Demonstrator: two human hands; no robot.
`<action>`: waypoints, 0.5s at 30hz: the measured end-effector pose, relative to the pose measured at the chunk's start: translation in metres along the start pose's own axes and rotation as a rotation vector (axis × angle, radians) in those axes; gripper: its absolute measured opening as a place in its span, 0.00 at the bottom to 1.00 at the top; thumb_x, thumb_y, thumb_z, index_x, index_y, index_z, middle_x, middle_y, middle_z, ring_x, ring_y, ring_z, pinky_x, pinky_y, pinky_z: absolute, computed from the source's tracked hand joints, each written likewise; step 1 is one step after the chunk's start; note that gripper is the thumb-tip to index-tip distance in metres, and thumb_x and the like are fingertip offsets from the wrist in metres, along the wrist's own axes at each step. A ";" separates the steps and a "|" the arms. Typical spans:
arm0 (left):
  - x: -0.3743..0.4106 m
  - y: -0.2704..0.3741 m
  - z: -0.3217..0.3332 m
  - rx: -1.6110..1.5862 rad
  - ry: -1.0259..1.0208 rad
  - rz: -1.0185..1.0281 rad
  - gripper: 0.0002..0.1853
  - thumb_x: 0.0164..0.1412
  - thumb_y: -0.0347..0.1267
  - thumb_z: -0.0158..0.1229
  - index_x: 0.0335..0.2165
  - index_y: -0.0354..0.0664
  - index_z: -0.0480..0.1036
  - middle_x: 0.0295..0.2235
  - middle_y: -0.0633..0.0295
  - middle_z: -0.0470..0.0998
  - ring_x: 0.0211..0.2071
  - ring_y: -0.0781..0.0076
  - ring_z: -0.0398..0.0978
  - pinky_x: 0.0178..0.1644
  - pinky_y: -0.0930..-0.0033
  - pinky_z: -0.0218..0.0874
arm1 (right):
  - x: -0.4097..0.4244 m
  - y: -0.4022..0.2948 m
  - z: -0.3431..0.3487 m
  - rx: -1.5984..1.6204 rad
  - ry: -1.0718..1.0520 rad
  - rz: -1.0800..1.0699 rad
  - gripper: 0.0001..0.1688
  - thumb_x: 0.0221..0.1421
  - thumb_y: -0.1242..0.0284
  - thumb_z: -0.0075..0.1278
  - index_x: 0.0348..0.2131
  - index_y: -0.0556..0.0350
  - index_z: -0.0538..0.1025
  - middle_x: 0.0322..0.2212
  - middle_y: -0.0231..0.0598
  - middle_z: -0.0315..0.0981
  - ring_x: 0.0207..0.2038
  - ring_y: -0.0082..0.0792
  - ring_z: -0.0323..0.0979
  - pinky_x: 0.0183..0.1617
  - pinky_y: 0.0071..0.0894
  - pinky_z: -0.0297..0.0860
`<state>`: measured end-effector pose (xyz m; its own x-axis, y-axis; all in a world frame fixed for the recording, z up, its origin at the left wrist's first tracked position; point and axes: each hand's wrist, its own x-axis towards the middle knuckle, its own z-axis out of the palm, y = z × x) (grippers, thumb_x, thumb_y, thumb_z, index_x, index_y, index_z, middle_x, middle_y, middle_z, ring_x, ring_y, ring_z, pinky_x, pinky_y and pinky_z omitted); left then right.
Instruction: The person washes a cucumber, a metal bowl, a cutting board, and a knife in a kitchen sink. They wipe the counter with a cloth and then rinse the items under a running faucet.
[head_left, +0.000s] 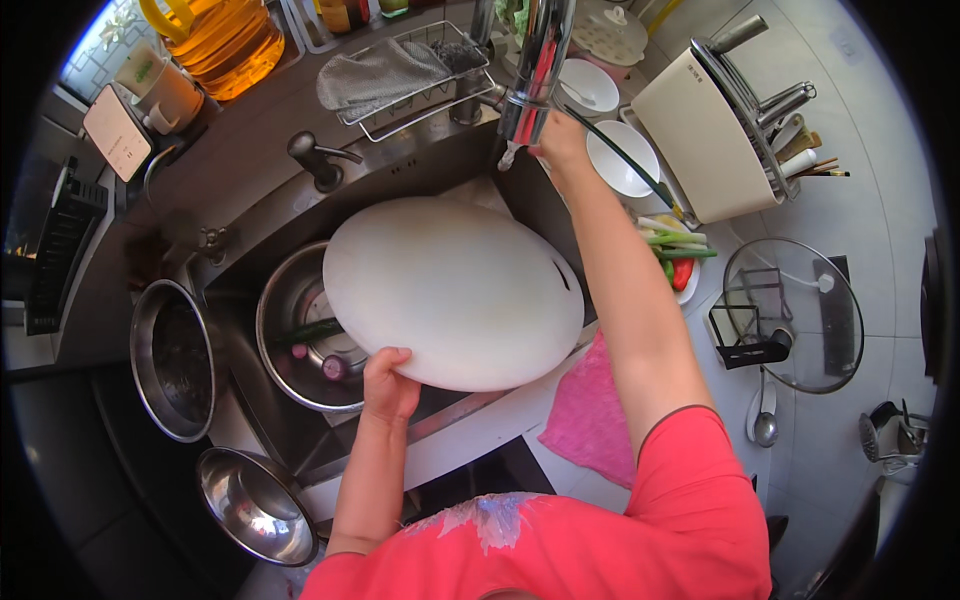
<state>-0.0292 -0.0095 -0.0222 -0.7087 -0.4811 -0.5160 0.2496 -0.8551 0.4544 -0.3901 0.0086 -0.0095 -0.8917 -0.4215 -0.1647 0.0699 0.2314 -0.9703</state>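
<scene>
My left hand (391, 384) grips the lower left edge of a white oval cutting board (457, 292), tilted over the sink (390, 176). My right hand (564, 142) reaches to the chrome faucet (534, 67) and is partly hidden behind it, so its fingers do not show clearly. Some water shows at the spout. Under the board's left side, a steel basin (264, 300) in the sink holds a cucumber (313, 331) and pieces of purple onion (334, 367).
Steel bowls (257, 506) stand left of the sink. A wire rack (420, 94) with a mesh cloth is behind it. To the right are white bowls (622, 159), a knife block (705, 135), a plate of vegetables (688, 289), a pink cloth (589, 420) and a glass lid (795, 315).
</scene>
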 end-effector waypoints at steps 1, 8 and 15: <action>0.000 -0.001 -0.002 0.009 0.013 0.002 0.31 0.40 0.25 0.47 0.49 0.31 0.59 0.46 0.53 0.66 0.50 0.57 0.62 0.56 0.58 0.52 | -0.028 -0.003 0.005 0.053 -0.016 0.117 0.23 0.58 0.58 0.36 0.28 0.59 0.71 0.19 0.36 0.70 0.19 0.26 0.67 0.22 0.25 0.64; 0.014 -0.004 0.010 0.053 0.040 -0.020 0.32 0.41 0.25 0.47 0.50 0.32 0.57 0.47 0.54 0.65 0.49 0.57 0.63 0.55 0.57 0.53 | -0.113 0.037 0.038 0.453 -0.492 0.613 0.22 0.60 0.57 0.36 0.24 0.57 0.68 0.16 0.33 0.64 0.14 0.22 0.58 0.17 0.21 0.55; 0.022 0.020 0.021 0.062 0.068 0.023 0.27 0.56 0.40 0.44 0.51 0.37 0.57 0.49 0.56 0.64 0.51 0.60 0.61 0.55 0.60 0.52 | -0.160 0.052 0.040 0.235 -0.709 0.299 0.24 0.60 0.58 0.35 0.32 0.60 0.73 0.26 0.42 0.72 0.28 0.32 0.71 0.32 0.28 0.69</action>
<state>-0.0532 -0.0332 -0.0094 -0.6561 -0.5143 -0.5523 0.2222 -0.8311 0.5098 -0.2263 0.0527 -0.0406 -0.3292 -0.8456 -0.4202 0.4239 0.2653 -0.8660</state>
